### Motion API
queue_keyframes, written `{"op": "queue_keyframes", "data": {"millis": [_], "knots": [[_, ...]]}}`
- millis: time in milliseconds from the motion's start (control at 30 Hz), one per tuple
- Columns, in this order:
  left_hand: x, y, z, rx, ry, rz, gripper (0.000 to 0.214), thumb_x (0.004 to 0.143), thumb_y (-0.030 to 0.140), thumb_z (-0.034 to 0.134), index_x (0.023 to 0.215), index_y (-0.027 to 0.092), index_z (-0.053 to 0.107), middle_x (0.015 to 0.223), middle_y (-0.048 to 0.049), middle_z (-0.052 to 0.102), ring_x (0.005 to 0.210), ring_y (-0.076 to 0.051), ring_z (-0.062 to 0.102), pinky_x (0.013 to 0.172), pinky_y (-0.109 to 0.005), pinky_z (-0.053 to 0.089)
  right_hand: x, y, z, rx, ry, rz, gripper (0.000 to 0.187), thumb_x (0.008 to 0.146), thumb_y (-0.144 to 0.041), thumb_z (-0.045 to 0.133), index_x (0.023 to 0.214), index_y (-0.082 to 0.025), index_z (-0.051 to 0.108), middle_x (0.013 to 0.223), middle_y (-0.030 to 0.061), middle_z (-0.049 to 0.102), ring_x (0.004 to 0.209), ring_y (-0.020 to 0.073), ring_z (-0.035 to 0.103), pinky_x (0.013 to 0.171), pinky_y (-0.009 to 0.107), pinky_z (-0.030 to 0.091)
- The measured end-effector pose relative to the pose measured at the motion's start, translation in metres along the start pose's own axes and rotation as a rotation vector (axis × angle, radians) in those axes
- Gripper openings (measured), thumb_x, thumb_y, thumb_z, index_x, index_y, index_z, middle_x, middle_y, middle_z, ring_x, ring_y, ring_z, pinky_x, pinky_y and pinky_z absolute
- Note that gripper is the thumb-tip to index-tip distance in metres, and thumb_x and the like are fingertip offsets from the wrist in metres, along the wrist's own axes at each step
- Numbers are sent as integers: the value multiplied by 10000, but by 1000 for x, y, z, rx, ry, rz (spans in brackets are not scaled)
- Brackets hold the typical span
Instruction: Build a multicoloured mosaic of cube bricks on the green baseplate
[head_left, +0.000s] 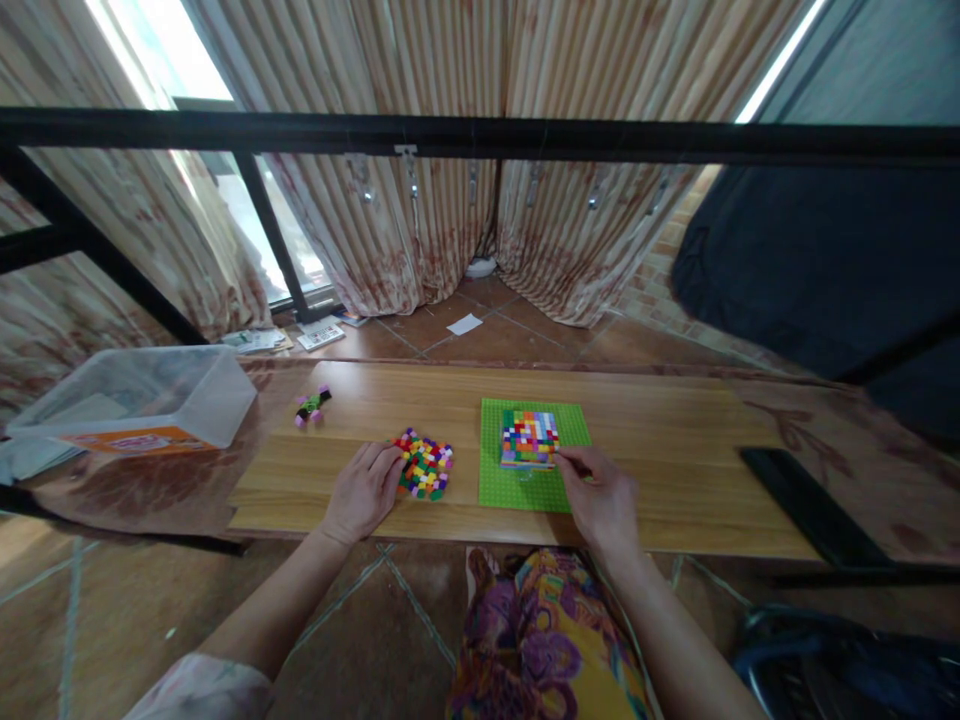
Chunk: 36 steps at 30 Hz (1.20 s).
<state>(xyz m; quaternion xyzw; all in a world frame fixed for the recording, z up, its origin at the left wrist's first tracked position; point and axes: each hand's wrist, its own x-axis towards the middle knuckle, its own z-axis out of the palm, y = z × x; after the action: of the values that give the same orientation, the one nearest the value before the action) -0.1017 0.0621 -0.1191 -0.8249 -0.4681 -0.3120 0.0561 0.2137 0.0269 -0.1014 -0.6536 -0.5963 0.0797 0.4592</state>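
A green baseplate point(532, 487) lies on the wooden board point(675, 440), with a block of many-coloured small bricks point(529, 437) built on it. My right hand point(600, 497) rests at the block's near right corner, its fingers pinched together against the edge; whatever they hold is too small to name. To the left lies a loose pile of coloured bricks point(425, 465). My left hand point(364, 490) lies flat on the board with its fingers stretched out, the fingertips touching the pile's left side.
A small green, black and pink brick model point(312, 404) sits at the board's far left. A clear plastic box point(142, 395) stands left of the board. A black flat object point(806, 503) lies at the right. A black metal bar point(480, 137) crosses overhead.
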Motion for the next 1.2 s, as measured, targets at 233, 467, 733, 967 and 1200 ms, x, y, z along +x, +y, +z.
{"op": "queue_keyframes", "data": {"millis": [233,467,733,967,1200], "knots": [[-1,-1,0,5,-1,4,174,919,255,425,986,190,571,901,-69,633,865,-199,582,769,-343,505,-2,1,-4,-12,-54,-130,196,867,-299,517,839,-219,693,849,58,700,801,195,641,735,320,496],[-1,-2,2,-1,9,18,154,915,238,440,982,177,565,893,-71,630,857,-195,580,769,-336,509,-3,3,-3,-24,-54,-157,210,889,-292,500,824,-217,685,844,59,688,794,191,635,747,320,494],[-1,-1,1,15,2,14,166,920,254,431,973,180,569,888,-69,632,857,-195,585,773,-331,506,-6,8,0,3,-55,-141,229,906,-299,487,847,-203,686,865,65,689,823,186,638,780,333,497],[-2,-4,1,9,-18,-67,207,929,281,399,985,183,572,938,-79,639,882,-200,591,806,-352,509,-5,6,1,100,-49,-86,211,879,-326,553,874,-168,693,873,53,710,824,179,652,797,373,500],[-8,41,-12,-169,138,-218,175,916,252,422,994,185,563,965,-83,623,921,-200,592,826,-353,496,-14,-11,-21,281,27,127,291,854,-372,554,968,-158,714,952,128,718,852,253,659,779,409,504]]}}
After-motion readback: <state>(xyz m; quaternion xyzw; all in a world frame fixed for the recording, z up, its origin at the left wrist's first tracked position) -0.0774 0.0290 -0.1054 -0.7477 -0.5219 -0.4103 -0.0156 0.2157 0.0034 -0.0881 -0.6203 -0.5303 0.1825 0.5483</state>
